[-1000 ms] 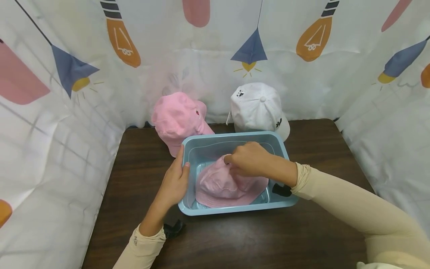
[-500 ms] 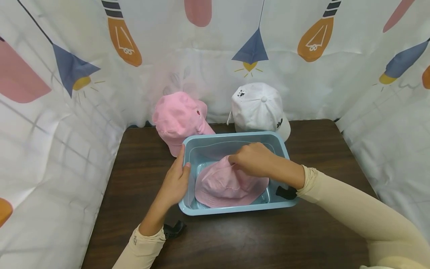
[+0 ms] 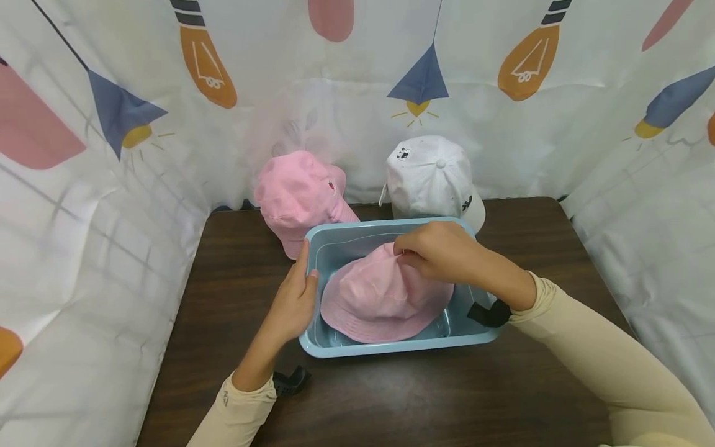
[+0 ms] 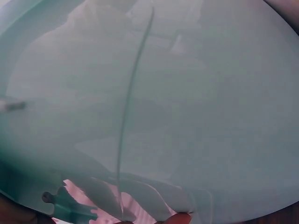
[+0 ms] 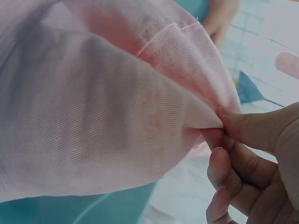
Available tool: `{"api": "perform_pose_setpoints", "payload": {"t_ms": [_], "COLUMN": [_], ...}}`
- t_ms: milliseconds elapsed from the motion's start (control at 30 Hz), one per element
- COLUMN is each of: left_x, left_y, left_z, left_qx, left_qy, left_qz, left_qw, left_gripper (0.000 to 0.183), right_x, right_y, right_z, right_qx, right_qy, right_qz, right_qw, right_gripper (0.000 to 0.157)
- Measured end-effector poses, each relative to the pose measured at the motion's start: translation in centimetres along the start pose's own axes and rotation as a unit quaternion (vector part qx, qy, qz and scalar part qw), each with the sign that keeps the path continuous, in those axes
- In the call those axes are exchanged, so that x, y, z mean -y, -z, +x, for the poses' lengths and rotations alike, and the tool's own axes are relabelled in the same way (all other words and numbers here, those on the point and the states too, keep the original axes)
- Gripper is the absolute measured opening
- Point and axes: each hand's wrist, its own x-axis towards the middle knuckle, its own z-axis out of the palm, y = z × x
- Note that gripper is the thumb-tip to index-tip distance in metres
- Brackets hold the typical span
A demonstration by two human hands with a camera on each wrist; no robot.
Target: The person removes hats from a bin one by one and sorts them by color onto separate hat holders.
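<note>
A pink bucket hat (image 3: 371, 292) sits brim down in a light blue plastic basin (image 3: 399, 349). My right hand (image 3: 441, 251) pinches the fabric at the top of its crown. In the right wrist view, thumb and index finger squeeze a fold of the pink twill, the other fingers (image 5: 219, 168) curled below. On the basin's left side my left hand (image 3: 290, 301) grips the rim, thumb inside and fingers outside. Most of the left wrist view is filled by the basin's smooth wall (image 4: 159, 116), with fingertips and pink showing along the bottom.
Behind the basin's left corner stands a pink baseball cap (image 3: 298, 195). A white baseball cap (image 3: 430, 177) sits behind its right part. Both rest near the far edge of the dark wood table (image 3: 391, 403). Printed white curtains (image 3: 346, 124) enclose the back and sides.
My right hand has risen a little and shifted right, drawing the bucket hat's crown upward; the hat looks fuller and slightly higher in the basin. My left hand keeps its place on the rim.
</note>
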Motion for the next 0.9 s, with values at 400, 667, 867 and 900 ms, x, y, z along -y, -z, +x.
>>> {"api": "perform_pose_setpoints", "payload": {"t_ms": [400, 667, 867, 900], "left_x": [-0.2, -0.3, -0.2, -0.2], "left_y": [0.0, 0.0, 0.0, 0.1], "left_z": [0.2, 0.2, 0.0, -0.1], "left_qx": [0.005, 0.000, -0.018, -0.018], "left_qy": [0.008, -0.001, -0.008, -0.007], "left_qz": [-0.008, 0.002, 0.015, 0.019], "left_qw": [0.9999, 1.0000, 0.9997, 0.9996], "left_gripper": [0.065, 0.065, 0.053, 0.050], "right_x": [0.8, 1.1, 1.8, 2.0], "right_y": [3.7, 7.6, 9.9, 10.2], "right_z": [0.8, 2.2, 4.6, 5.0], "right_qx": [-0.043, -0.103, -0.163, -0.171], "right_qy": [-0.005, 0.022, 0.033, 0.032], "right_qz": [0.031, 0.020, 0.015, 0.015], "right_qw": [0.999, 0.994, 0.986, 0.985], "right_gripper": [0.006, 0.007, 0.009, 0.009]}}
